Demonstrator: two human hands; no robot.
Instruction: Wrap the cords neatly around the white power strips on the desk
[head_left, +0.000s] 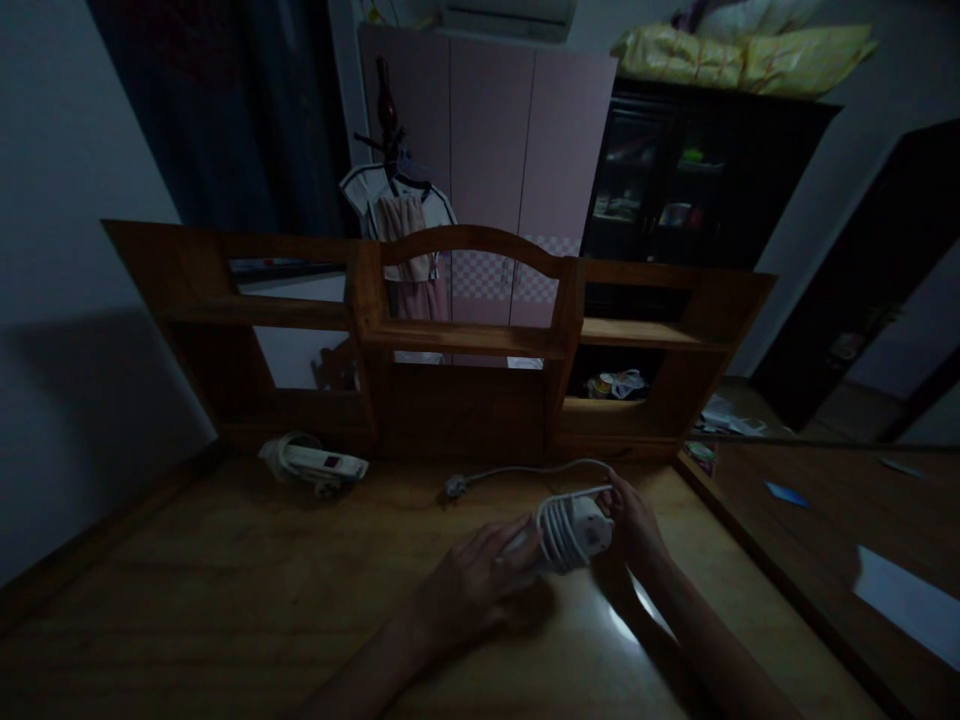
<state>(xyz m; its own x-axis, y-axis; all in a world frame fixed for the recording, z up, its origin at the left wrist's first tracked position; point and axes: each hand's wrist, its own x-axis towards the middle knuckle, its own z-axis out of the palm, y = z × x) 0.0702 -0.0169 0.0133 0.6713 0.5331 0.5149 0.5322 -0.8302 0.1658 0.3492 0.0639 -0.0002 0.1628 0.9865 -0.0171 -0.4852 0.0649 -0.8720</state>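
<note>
My left hand (480, 565) is closed around a white object (596, 530) that looks like a power strip, tilted above the table. Several turns of white cord (562, 535) are wound around its far end. The fingers of my right hand (630, 515) pinch the cord beside that end. From there the loose cord (525, 470) runs left along the tabletop to its plug (454, 487). A second white power strip (319, 462), with a dark red switch and a cord bundled at its left end, lies at the back left.
The wooden table (225, 590) has a raised edge on the right and a wooden shelf unit (465, 340) along its back. Small items (619, 384) sit in the right lower compartment. Beyond the right edge lie a white sheet (907, 605) and a blue card (786, 494).
</note>
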